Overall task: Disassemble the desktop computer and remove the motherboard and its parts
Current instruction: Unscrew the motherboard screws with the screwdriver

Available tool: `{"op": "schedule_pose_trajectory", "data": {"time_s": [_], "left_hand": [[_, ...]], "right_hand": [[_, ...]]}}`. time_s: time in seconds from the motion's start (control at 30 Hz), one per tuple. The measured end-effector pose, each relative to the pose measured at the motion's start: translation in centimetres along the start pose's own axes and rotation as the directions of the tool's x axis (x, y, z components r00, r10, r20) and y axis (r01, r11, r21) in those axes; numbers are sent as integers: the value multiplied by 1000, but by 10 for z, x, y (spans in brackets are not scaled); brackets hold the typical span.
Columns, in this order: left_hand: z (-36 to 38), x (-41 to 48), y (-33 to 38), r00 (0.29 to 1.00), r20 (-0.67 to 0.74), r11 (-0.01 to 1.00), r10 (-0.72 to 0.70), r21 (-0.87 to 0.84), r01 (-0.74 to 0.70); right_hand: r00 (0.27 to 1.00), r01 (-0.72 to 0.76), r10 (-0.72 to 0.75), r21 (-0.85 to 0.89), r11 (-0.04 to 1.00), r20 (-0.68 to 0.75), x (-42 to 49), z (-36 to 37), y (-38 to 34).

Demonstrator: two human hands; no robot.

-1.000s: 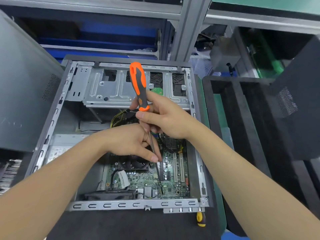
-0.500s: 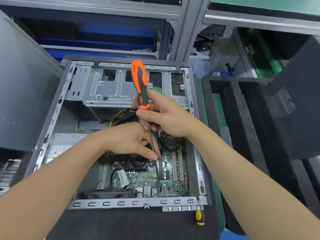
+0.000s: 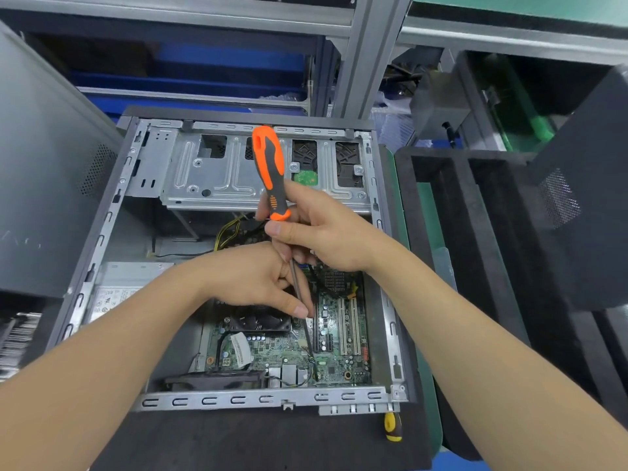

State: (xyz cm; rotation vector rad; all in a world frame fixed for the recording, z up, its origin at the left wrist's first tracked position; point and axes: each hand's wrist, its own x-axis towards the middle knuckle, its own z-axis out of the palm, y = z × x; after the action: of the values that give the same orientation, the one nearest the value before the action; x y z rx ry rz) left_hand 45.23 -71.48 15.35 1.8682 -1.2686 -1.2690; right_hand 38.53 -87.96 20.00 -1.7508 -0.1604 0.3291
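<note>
The desktop computer (image 3: 238,401) lies on its side on a black foam pad (image 3: 238,440) on the table (image 3: 398,198), with its side cover off and its interior facing up. The green motherboard (image 3: 339,362) sits flat in the near right part of the case, carrying white expansion slots (image 3: 348,326), a small finned heatsink (image 3: 334,279) and a black cooler fan (image 3: 258,322).

The right hand (image 3: 326,229) grips the screwdriver (image 3: 270,164) at the base of its orange and black handle, its fingers curled round it. The tool stands nearly upright and its thin shaft slants down to the board near the slots. The left hand (image 3: 251,277) hovers over the cooler fan with its fingers curled, pinching the shaft between the thumb and the bent fingers. Both forearms cross the near corners of the case and hide part of the board.

A silver drive cage (image 3: 217,178) fills the far end of the case, with yellow and black cables (image 3: 227,229) below it. A grey power supply (image 3: 119,287) sits along the left side and a black case fan (image 3: 217,380) lies against the near rail. A yellow-handled tool (image 3: 393,426) lies on the pad just beside the near right corner. A grey panel (image 3: 44,185) stands on the left, and black foam trays (image 3: 458,232) stand on the right.
</note>
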Motion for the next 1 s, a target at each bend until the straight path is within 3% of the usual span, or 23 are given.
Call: {"op": "schedule_pose_trajectory", "data": {"time_s": [0.1, 0.77, 1.0], "left_hand": [[-1, 1, -2, 999, -46, 1000, -14, 3, 14], [1, 1, 1, 1000, -27, 1000, 16, -18, -16], [1, 0, 3, 1000, 3, 999, 18, -50, -18]], "right_hand": [[999, 14, -14, 2, 1000, -33, 0, -2, 1], [999, 7, -7, -15, 1000, -36, -2, -3, 2], [998, 45, -46, 20, 999, 48, -5, -3, -1]]}}
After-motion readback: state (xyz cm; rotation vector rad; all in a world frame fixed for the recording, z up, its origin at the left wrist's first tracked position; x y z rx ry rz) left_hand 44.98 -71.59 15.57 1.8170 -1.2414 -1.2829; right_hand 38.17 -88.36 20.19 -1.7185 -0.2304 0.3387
